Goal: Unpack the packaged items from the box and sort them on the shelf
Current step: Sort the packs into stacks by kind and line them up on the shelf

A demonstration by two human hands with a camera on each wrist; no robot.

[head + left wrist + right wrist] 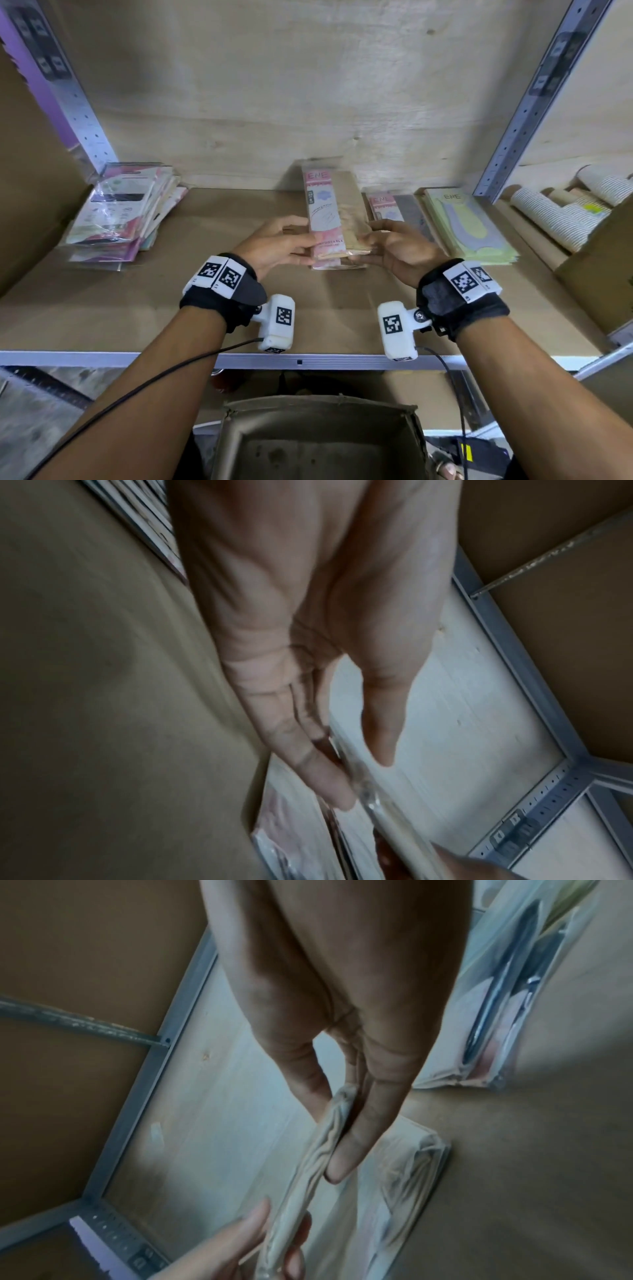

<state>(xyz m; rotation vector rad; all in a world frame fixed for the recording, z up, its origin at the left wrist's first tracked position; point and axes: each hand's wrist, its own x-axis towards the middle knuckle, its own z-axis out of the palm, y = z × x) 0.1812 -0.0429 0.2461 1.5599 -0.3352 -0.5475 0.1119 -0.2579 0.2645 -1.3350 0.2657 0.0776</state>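
Head view: shelf point(212, 308), cardboard-lined; both hands over its middle, holding one flat pink-and-tan packet point(331, 219) by its near end, above a like packet lying on the board. Left hand point(279, 245) pinches the packet's left edge, thumb on top; right hand point(399, 246) pinches its right edge. Loose stack of packets point(126, 212) at shelf left; pink packet point(383, 205) and green packet point(469, 222) to the right; open box point(318, 442) below the shelf edge. Left wrist view: left hand point(308, 631), fingers point(318, 772) straight under the clear wrapper, thumb above, the packet's edge point(373, 807) nipped between. Right wrist view: right hand point(342, 1001), thumb and fingers point(356, 1131) pinching the tan packet point(308, 1177); left hand point(240, 1242) gripping its far edge
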